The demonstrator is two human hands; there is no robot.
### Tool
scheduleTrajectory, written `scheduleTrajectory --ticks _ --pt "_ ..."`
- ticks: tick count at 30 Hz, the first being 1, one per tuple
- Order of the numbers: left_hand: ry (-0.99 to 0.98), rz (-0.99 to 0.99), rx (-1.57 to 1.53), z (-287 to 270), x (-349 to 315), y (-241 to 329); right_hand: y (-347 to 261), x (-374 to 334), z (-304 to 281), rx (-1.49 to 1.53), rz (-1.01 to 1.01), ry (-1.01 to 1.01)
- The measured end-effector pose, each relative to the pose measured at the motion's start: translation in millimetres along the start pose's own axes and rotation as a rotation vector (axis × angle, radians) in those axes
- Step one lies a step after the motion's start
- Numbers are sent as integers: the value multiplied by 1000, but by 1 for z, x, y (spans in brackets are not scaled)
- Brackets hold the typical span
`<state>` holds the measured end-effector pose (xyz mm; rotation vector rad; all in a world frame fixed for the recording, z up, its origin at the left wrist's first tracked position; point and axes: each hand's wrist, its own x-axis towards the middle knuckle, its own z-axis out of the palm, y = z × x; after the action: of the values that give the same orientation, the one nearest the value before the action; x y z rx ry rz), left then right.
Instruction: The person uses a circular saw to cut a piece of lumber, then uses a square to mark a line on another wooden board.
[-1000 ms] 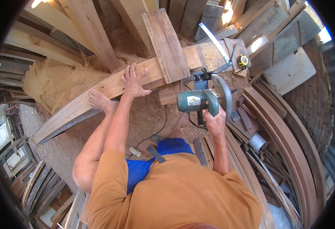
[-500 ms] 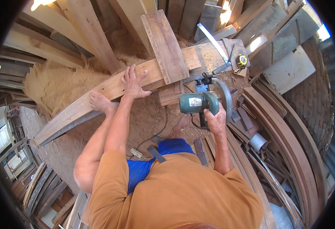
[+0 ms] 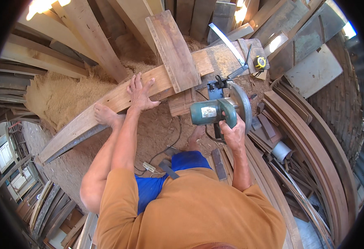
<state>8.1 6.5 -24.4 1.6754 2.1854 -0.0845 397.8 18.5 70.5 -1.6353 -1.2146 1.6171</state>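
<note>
My right hand [image 3: 233, 130] is closed round the rear handle of a green circular saw [image 3: 207, 112], held out in front of me on the right. The saw's round guard faces right and covers most of the blade. My left hand [image 3: 139, 93] lies with fingers spread on a long wooden plank [image 3: 119, 95], beside my bare foot, which also rests on that plank. Across the plank's far part lies a shorter, wider board [image 3: 174, 52]. Past the saw, a try square [image 3: 231, 47] with a bright blade and a yellow tape measure [image 3: 259, 62] sit on the work surface.
Sawdust [image 3: 61, 95] is heaped at the left, with timber leaning behind it. A power cord [image 3: 165, 153] runs over the floor near a white socket strip [image 3: 149, 167]. Stacked long planks [image 3: 306, 145] and a white cylinder [image 3: 280, 152] stand at the right.
The whole view has shifted slightly, so the plank, board and tools appear a little further left. Both hands keep their places: left on the plank, right on the saw.
</note>
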Motion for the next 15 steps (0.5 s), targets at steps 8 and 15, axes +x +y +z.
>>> scheduleTrajectory --ticks 8,15 --pt "-7 1 -14 0 1 -1 -7 6 7 20 -5 -21" --pt "-2 6 -31 3 1 -2 -10 9 12 31 11 -30"
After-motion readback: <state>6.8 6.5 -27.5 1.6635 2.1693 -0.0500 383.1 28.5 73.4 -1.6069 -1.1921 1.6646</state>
